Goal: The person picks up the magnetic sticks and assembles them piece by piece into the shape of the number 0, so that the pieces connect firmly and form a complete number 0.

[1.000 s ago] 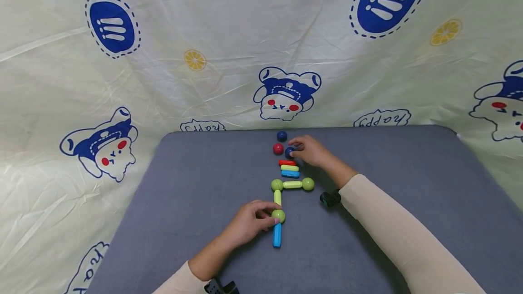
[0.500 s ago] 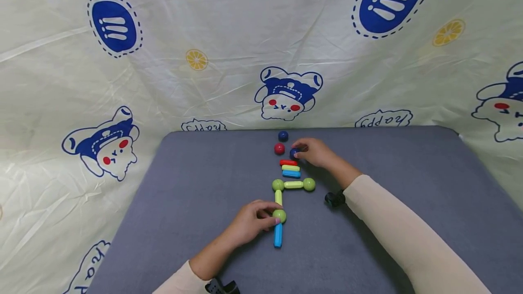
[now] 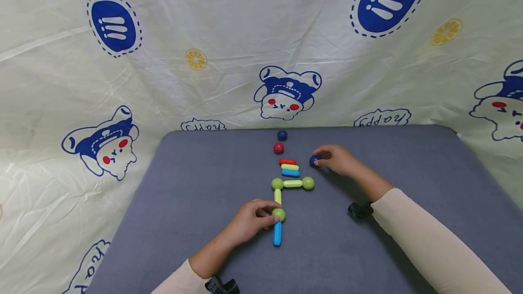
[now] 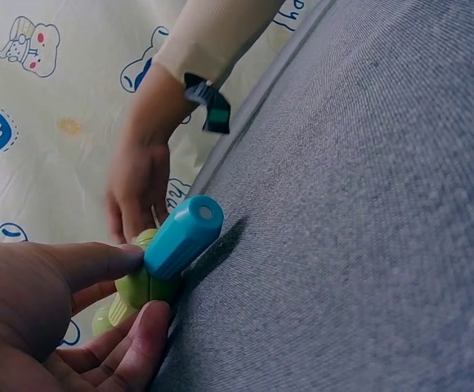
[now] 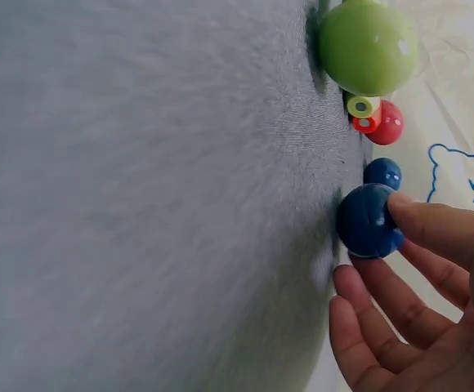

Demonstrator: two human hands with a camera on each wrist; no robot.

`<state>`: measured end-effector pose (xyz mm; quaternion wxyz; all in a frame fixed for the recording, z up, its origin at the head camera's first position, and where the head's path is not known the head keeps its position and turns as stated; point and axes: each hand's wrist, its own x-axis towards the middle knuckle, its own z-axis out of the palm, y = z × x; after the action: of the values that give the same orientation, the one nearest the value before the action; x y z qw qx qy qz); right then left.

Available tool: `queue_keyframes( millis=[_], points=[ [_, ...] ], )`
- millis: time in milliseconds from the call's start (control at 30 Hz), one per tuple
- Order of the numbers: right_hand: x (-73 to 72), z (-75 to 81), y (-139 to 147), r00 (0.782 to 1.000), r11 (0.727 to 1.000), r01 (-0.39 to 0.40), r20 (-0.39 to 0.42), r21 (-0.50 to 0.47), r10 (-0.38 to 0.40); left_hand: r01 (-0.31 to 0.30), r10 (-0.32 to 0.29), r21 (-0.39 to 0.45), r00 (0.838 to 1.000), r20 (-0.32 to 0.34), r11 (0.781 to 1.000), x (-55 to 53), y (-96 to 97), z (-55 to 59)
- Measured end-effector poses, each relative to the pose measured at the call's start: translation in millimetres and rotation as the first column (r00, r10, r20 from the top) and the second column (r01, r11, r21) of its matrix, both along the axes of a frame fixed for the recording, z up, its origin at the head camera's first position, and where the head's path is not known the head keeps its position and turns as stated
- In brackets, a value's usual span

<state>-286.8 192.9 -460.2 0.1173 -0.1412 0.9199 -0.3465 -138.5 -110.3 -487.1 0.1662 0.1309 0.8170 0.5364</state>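
My left hand (image 3: 250, 222) pinches the lower green ball (image 3: 279, 214) of a joined shape on the table. A blue rod (image 3: 277, 234) sticks out from that ball toward me; its round end shows in the left wrist view. A yellow-green rod (image 3: 278, 197) runs from the ball to a corner green ball (image 3: 277, 183). From there another yellow-green rod (image 3: 292, 183) leads right to a third green ball (image 3: 308, 183). Farther back, my right hand (image 3: 338, 160) holds a dark blue ball (image 5: 369, 220) between thumb and fingers, right of the loose rods.
Behind the shape lie a red rod (image 3: 288, 162), a yellow rod (image 3: 290, 167) and a light blue rod (image 3: 290, 173), side by side. A red ball (image 3: 278, 148) and another dark blue ball (image 3: 282, 135) sit near the back edge of the grey table (image 3: 196, 171). A printed cloth (image 3: 229, 90) hangs behind.
My right hand has moved right and slightly toward me with the dark blue ball, away from the red ball. The left hand stays on the green ball.
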Motion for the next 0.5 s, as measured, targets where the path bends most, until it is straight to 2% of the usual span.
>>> queue_keyframes(
  millis=[267, 500],
  points=[
    [34.7, 0.7, 23.2, 1.000, 1.000, -0.012, -0.011, 0.016, 0.012, 0.005, -0.005, 0.011, 1.000, -0.014, 1.000, -0.8, 0.6, 0.9],
    [73.2, 5.4, 26.0, 0.999, 0.999, -0.035, 0.024, 0.005, 0.035, -0.004, 0.004, 0.006, 1.000, -0.004, 1.000, 0.5, 1.1, 0.5]
  ],
)
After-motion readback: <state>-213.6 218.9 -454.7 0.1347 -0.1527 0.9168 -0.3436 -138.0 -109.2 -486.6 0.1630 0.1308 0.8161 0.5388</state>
